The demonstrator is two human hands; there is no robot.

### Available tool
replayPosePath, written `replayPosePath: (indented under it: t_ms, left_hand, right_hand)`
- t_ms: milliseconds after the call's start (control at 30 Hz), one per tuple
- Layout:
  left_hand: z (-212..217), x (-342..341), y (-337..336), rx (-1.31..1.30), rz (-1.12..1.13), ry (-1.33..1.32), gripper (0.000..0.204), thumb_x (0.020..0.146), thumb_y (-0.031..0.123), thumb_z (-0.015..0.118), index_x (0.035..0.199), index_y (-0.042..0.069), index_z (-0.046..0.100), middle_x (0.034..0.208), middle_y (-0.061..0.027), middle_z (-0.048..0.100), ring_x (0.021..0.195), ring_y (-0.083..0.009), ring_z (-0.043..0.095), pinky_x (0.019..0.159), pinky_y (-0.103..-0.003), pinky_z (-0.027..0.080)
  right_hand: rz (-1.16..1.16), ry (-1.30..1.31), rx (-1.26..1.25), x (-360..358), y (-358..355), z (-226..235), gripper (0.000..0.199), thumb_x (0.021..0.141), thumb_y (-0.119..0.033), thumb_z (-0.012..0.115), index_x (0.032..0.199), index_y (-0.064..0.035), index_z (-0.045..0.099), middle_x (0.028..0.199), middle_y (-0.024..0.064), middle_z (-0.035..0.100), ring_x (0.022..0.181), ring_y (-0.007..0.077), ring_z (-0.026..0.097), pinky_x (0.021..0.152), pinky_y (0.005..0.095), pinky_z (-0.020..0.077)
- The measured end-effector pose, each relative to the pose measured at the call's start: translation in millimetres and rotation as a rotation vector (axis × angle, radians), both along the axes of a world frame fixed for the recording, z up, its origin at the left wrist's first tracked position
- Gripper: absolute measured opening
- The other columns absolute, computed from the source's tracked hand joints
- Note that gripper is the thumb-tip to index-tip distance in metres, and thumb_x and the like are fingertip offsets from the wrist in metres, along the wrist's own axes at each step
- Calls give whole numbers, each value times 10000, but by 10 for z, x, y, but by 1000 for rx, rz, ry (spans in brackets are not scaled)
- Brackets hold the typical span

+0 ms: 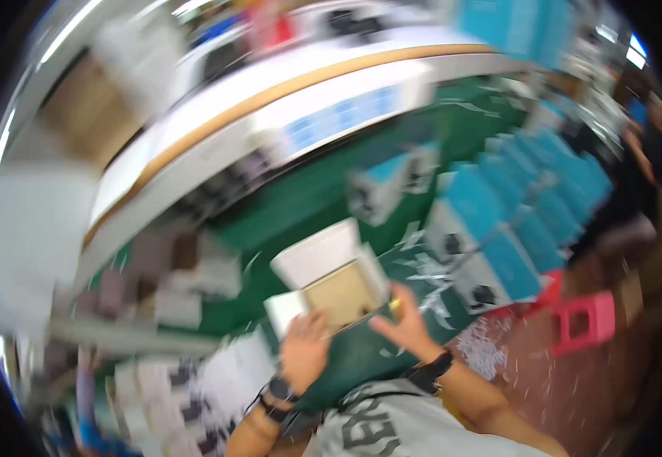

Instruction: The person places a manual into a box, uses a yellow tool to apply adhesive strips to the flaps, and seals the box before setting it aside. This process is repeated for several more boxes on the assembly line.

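Observation:
In front of me on the green table is an open cardboard box (340, 295), white on its raised flaps and brown inside. My left hand (306, 350) is at its near left corner, fingers stretched out against the edge beside the left flap. My right hand (407, 324) is by the near right corner, thumb and fingers apart. A small yellowish spot shows at its fingertips; blur hides what it is. A small dark patch shows inside the box, near the front edge, too smeared to name.
Blue-and-white boxes (498, 206) stand in rows at the right. Another blue-and-white box (392, 179) is farther back on the green table (270, 221). White printed boxes or sheets (194, 388) lie at the left. A pink stool (584, 320) and paper scraps (483, 346) are on the floor.

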State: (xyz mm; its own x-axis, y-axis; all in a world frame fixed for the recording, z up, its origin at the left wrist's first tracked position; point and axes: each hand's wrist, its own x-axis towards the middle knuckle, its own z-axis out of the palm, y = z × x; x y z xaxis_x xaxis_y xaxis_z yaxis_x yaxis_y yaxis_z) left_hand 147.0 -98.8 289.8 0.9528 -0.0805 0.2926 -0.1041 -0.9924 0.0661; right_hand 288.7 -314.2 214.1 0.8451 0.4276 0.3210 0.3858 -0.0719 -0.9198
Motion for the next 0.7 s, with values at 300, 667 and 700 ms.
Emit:
replayPosePath:
  t_ms: [300, 667, 700]
  left_hand:
    - [321, -959, 246, -357, 498, -515, 167, 828, 16, 633, 975, 31, 710, 1221, -194, 700, 1155, -383, 661, 1031, -513, 508]
    - [-2111, -1739, 2109, -84, 860, 14, 469, 894, 277, 664, 1250, -28, 674, 1162, -205, 722, 1046, -403, 688, 895, -491, 564]
    - [-2232, -2154, 2308, -28, 949, 94, 495, 885, 300, 672, 1254, -30, 675, 1158, -208, 722, 1043, -408, 690, 890, -497, 565]
  right_hand:
    - [-25, 266, -70, 2, 285, -92, 414, 937, -159, 743, 1276, 18, 583, 1057, 135, 658, 972, 269, 637, 900, 411, 531]
    - [-41, 130, -55, -335, 146, -110, 572, 980, -230, 698, 1470, -19, 492, 1355, 210, 557, 1300, 344, 553, 1116, 422, 442]
    - [-11, 177, -49, -335, 95, -91, 574, 983, -236, 705, 1476, -31, 496, 1355, 197, 560, 1304, 328, 550, 1130, 415, 430]
